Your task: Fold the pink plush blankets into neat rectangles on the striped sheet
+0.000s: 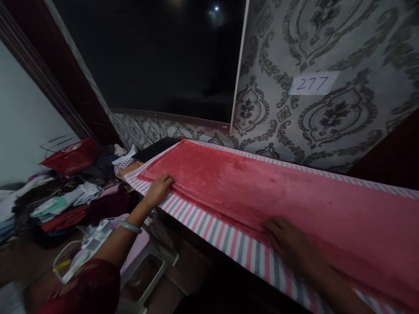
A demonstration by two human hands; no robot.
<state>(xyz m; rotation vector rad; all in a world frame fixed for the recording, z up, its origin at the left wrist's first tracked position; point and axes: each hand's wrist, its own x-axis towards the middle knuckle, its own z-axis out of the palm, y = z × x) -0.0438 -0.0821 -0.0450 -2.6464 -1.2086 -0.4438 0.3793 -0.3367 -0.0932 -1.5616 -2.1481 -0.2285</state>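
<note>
Head view: left hand (159,189) and right hand (288,239), both flat and spread, press the red fleece cloth's (262,187) near edge onto the striped desk (209,229); smoothing step, next wants even outward strokes

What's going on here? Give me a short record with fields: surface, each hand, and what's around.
surface: striped cloth with a red plush fabric spread on it
left hand: flat on the fabric's near edge, by its left corner
right hand: flat on the same edge, further right
wall: patterned, with a label reading 277
lower left: clothes pile, white stool
</note>
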